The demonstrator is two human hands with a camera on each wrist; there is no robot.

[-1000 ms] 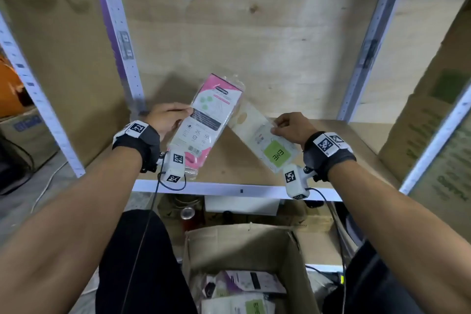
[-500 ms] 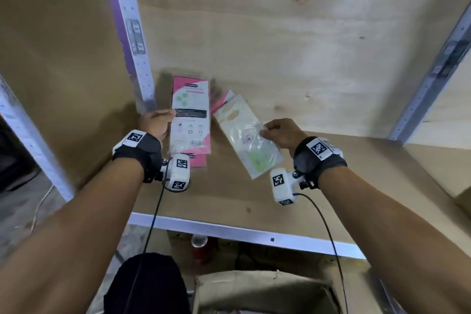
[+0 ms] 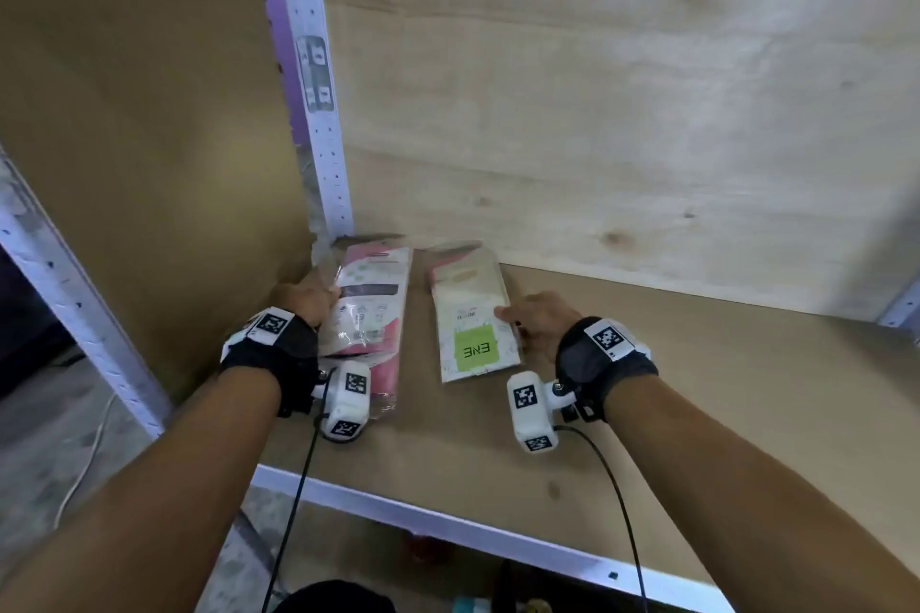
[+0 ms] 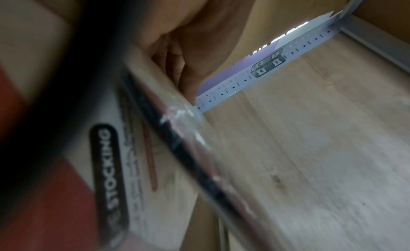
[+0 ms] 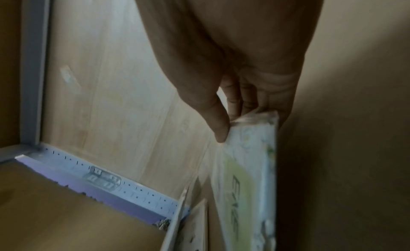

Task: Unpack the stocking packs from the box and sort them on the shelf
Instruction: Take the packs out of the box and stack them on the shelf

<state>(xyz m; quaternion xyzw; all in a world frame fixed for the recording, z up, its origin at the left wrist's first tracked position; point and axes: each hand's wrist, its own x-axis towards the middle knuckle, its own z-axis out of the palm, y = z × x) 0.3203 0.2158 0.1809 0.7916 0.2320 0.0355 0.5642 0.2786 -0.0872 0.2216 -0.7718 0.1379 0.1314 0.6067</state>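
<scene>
Left hand (image 3: 303, 301) fingers curled on pink stocking pack (image 3: 371, 309); right hand (image 3: 535, 321) pinches green-label stocking pack (image 3: 473, 321); both packs side by side on shelf (image 3: 672, 393).

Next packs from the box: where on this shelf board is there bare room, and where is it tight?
Bare board runs right of the green-label pack toward the right upright, and along the front rail. A narrow bare strip separates it from the pink pack. The back-left corner by the perforated upright is crowded; left hand and right hand hold those packs.
</scene>
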